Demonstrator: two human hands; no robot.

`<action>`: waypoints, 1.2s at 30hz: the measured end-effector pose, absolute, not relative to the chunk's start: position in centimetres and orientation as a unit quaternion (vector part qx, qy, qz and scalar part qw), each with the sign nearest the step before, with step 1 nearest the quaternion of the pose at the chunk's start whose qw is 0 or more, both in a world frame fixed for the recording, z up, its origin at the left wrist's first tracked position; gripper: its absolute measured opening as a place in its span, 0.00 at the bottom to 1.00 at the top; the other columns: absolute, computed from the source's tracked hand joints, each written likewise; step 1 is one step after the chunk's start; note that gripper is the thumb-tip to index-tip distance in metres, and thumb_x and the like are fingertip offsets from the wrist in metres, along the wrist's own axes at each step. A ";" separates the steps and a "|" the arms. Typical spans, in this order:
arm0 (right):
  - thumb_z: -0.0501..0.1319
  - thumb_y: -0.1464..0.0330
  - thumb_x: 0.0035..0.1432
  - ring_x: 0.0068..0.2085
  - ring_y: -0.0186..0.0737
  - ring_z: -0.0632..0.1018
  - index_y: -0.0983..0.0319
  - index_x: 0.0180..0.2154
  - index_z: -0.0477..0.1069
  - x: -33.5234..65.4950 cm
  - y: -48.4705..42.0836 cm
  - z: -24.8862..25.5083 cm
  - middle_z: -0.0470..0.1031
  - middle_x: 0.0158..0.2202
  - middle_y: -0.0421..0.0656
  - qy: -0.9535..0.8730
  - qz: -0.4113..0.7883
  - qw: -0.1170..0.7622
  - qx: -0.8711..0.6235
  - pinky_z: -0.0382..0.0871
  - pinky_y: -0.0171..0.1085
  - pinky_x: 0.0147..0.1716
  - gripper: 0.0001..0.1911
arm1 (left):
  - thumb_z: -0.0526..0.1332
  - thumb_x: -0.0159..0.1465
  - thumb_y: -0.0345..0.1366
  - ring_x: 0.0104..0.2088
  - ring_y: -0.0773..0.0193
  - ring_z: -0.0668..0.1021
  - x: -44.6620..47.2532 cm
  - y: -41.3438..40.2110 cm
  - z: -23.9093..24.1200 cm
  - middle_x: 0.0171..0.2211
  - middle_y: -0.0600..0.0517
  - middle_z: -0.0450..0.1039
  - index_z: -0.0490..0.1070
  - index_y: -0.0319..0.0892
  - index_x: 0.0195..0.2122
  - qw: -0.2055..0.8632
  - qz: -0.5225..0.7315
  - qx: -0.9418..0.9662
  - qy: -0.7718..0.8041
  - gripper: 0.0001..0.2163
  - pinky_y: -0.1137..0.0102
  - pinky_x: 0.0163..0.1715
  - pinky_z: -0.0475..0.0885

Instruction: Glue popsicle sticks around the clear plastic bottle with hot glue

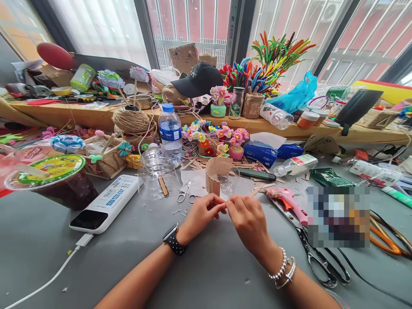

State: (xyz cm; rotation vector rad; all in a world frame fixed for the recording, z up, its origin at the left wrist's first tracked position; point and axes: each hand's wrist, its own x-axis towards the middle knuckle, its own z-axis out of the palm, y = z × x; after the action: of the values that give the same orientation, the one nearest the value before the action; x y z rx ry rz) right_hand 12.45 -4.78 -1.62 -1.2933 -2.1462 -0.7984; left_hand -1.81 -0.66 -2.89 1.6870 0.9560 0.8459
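Note:
My left hand (203, 212), a watch on its wrist, is closed in a pinch with thumb and forefinger together. Against it is my right hand (247, 216), its fingertips also pinched. Whatever lies between the fingertips is too small to make out. Just beyond the hands stands a curved wall of wooden craft sticks (213, 176), upright, beside a clear plastic piece (230, 183). Small scissors (184, 194) rest left of it, near a cut clear plastic bottle (157, 171). A pink glue gun (291, 204) lies to the right of my right hand.
A white power bank (107, 205) and a drink cup (58, 184) are at the left. Large black-handled scissors (317, 262) lie at the right near orange-handled scissors (386, 240). A water bottle (170, 133) and twine (133, 122) stand behind, before a crowded wooden ledge (196, 120).

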 end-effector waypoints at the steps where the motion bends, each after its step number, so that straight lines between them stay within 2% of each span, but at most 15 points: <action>1: 0.52 0.79 0.54 0.29 0.37 0.65 0.63 0.25 0.68 12.5 -4.8 -1.7 0.70 0.28 0.42 -0.787 -0.294 0.254 -0.479 0.52 0.38 0.28 0.11 | 0.56 0.58 0.40 0.21 0.71 0.72 -1.8 -0.7 -2.9 0.25 0.52 0.73 0.68 0.37 0.32 0.490 0.348 0.695 0.394 0.10 0.76 0.23 0.68; 6: 0.56 0.76 0.53 0.28 0.37 0.64 0.62 0.26 0.69 12.9 -4.6 -2.2 0.70 0.25 0.40 -0.773 -0.284 0.290 -0.488 0.51 0.37 0.29 0.07 | 0.56 0.58 0.41 0.21 0.70 0.73 -1.8 -0.9 -2.7 0.26 0.51 0.74 0.70 0.37 0.33 0.458 0.351 0.716 0.393 0.11 0.75 0.23 0.69; 11: 0.59 0.74 0.52 0.28 0.35 0.64 0.61 0.31 0.71 13.6 -4.8 -2.3 0.71 0.26 0.40 -0.756 -0.258 0.362 -0.481 0.52 0.36 0.30 0.04 | 0.56 0.59 0.36 0.21 0.70 0.74 -1.8 -1.4 -2.6 0.23 0.53 0.74 0.71 0.39 0.32 0.277 0.387 0.786 0.394 0.07 0.75 0.26 0.69; 14: 0.59 0.73 0.51 0.28 0.35 0.64 0.61 0.31 0.71 13.8 -4.9 -2.3 0.71 0.26 0.41 -0.753 -0.238 0.387 -0.475 0.53 0.35 0.30 0.04 | 0.55 0.60 0.34 0.25 0.68 0.76 -1.8 -1.7 -2.9 0.27 0.52 0.76 0.71 0.40 0.34 0.176 0.406 0.825 0.351 0.07 0.75 0.28 0.69; 23: 0.59 0.73 0.52 0.29 0.36 0.65 0.62 0.30 0.71 13.7 -5.2 -2.3 0.72 0.26 0.42 -0.761 -0.236 0.380 -0.470 0.54 0.36 0.29 0.03 | 0.56 0.59 0.29 0.27 0.69 0.77 -1.7 -2.1 -3.4 0.28 0.53 0.77 0.69 0.40 0.36 -0.013 0.432 0.856 0.283 0.05 0.75 0.28 0.70; 27: 0.59 0.73 0.52 0.29 0.36 0.66 0.62 0.30 0.71 14.1 -5.3 -2.0 0.71 0.27 0.42 -0.767 -0.230 0.375 -0.467 0.55 0.36 0.29 0.03 | 0.57 0.59 0.31 0.25 0.69 0.75 -1.7 -2.1 -3.2 0.30 0.53 0.75 0.66 0.41 0.39 -0.020 0.426 0.859 0.284 0.08 0.74 0.29 0.70; 31: 0.59 0.73 0.52 0.31 0.37 0.67 0.63 0.31 0.70 15.4 -5.1 -0.6 0.69 0.28 0.44 -0.759 -0.184 0.396 -0.484 0.59 0.37 0.33 0.03 | 0.59 0.57 0.35 0.24 0.72 0.69 -2.0 -1.2 -3.1 0.38 0.49 0.68 0.58 0.42 0.48 0.032 0.501 0.779 0.377 0.18 0.72 0.29 0.70; 34: 0.60 0.70 0.51 0.34 0.37 0.67 0.61 0.29 0.70 16.7 -4.9 1.3 0.67 0.29 0.43 -0.721 -0.060 0.454 -0.520 0.60 0.37 0.34 0.02 | 0.61 0.54 0.38 0.36 0.66 0.71 -2.3 0.0 -3.3 0.45 0.45 0.59 0.53 0.43 0.51 0.086 0.543 0.707 0.445 0.25 0.69 0.33 0.71; 36: 0.60 0.66 0.51 0.32 0.35 0.66 0.60 0.29 0.69 17.6 -4.5 2.6 0.65 0.30 0.41 -0.688 0.069 0.481 -0.540 0.60 0.35 0.29 0.04 | 0.62 0.53 0.40 0.45 0.60 0.68 -2.4 0.7 -3.7 0.49 0.43 0.55 0.49 0.43 0.53 0.160 0.522 0.691 0.474 0.30 0.66 0.39 0.70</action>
State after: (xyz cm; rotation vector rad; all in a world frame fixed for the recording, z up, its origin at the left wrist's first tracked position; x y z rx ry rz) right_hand 17.56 -4.48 2.60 -1.3162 -1.6778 0.1677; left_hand -2.38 0.70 -3.74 1.9749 1.3530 1.4917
